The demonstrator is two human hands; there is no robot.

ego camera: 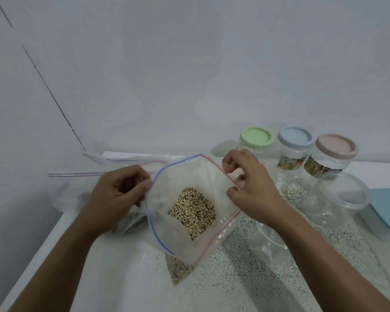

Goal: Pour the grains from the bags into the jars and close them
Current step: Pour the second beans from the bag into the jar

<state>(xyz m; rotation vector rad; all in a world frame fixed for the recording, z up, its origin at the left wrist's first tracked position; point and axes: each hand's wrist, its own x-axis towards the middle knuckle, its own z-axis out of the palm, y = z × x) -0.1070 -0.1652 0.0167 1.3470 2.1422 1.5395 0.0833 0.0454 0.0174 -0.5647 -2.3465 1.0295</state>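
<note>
The left hand (119, 192) and right hand (250, 188) are each pinching one lip of the zip bag (164, 226), spreading its mouth over the beans (193, 212) inside. A clear jar (268, 244) is sitting under the right wrist, an open jar (340, 199) beside it, lidded jars (294, 149) beyond.

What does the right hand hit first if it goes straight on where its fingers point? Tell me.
The open bag: the right hand pinches its red-striped rim, fingers pointing left across the mouth. Beyond that, probably the left hand; depth is unclear.
</note>
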